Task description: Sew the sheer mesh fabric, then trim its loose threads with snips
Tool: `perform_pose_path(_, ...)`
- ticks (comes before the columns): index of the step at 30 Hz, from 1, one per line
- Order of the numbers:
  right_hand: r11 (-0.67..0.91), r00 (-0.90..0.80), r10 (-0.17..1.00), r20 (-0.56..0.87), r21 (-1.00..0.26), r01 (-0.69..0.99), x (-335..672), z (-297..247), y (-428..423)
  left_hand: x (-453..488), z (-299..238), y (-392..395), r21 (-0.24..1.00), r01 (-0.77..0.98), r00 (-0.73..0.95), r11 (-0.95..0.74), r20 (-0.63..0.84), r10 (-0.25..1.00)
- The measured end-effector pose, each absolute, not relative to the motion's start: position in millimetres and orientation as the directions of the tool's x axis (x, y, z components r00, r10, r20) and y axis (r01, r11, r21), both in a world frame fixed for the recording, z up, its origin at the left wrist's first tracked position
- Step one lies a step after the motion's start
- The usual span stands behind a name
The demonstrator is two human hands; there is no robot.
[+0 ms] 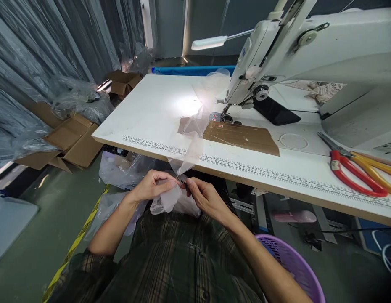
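Note:
Between finger and thumb, my left hand (156, 185) pinches sheer pale fabric (171, 198) just below the table's front edge. Close beside it, my right hand (205, 194) is closed around a small dark pointed tool (182, 182), its tip at the gathered fabric; my fingers hide most of it, so its kind is unclear. From my hands a sheer strip (193, 152) runs up over the edge and across the tabletop towards the sewing machine (242, 71). More of the cloth bunches in my lap.
The white table (141, 109) has a ruler printed along its front. Brown tape or card (246, 138), a dark phone-like slab (276, 110) and red- and yellow-handled scissors (356, 168) lie on it. Below stands a purple basket (296, 261); cardboard boxes (74, 139) sit left.

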State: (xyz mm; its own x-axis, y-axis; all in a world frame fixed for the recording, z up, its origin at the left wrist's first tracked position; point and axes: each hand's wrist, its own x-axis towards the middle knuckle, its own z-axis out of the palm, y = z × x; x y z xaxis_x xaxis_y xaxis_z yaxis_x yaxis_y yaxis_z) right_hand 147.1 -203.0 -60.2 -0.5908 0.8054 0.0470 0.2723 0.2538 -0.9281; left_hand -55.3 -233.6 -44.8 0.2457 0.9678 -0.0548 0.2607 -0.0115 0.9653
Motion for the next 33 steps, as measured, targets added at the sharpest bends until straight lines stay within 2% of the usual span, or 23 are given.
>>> perform_pose_path(6,0.331,-0.58,0.802,0.141,-0.914,0.236,137.5,-64.9,-198.6,-53.5,-48.7,-231.7,0.969,0.248,0.27,0.0,-0.069,0.96)
perform_pose_path(11,0.282,-0.483,0.868,0.115,-0.915,0.288,138.0,-73.0,-201.2,-54.5,-51.3,-231.2,0.983,0.168,0.242,0.073,-0.113,0.964)
perform_pose_path(14,0.256,-0.525,0.847,0.076,-0.926,0.279,140.8,-72.4,-205.5,-55.1,-53.0,-230.3,0.989,0.101,0.246,0.105,-0.127,0.961)
perform_pose_path(17,0.299,-0.567,0.817,0.105,-0.918,0.26,139.7,-69.0,-207.7,-55.2,-54.6,-229.4,0.991,0.062,0.261,0.12,-0.132,0.956)
perform_pose_path(22,0.334,-0.554,0.823,0.123,-0.894,0.297,134.8,-70.4,-206.2,-54.4,-57.3,-228.7,0.99,0.075,0.262,0.119,-0.134,0.956)
perform_pose_path(25,0.28,-0.505,0.856,0.11,-0.92,0.274,135.6,-73.8,-208.5,-51.8,-58.1,-229.2,0.988,0.088,0.249,0.123,-0.142,0.958)
perform_pose_path(28,0.185,-0.532,0.842,0.095,-0.975,0.119,139.9,-75.8,-215.7,-47.6,-58.3,-230.6,0.983,0.121,0.255,0.139,-0.166,0.953)
perform_pose_path(30,0.096,-0.567,0.822,0.047,-0.994,0.057,144.8,-78.5,-221.4,-44.7,-59.6,-230.8,0.976,0.163,0.314,0.141,-0.187,0.931)
perform_pose_path(33,-0.012,-0.578,0.814,-0.056,-0.997,0.081,155.9,-89.1,-226.3,-40.6,-66.7,-227.3,0.957,0.277,0.45,0.08,-0.203,0.87)
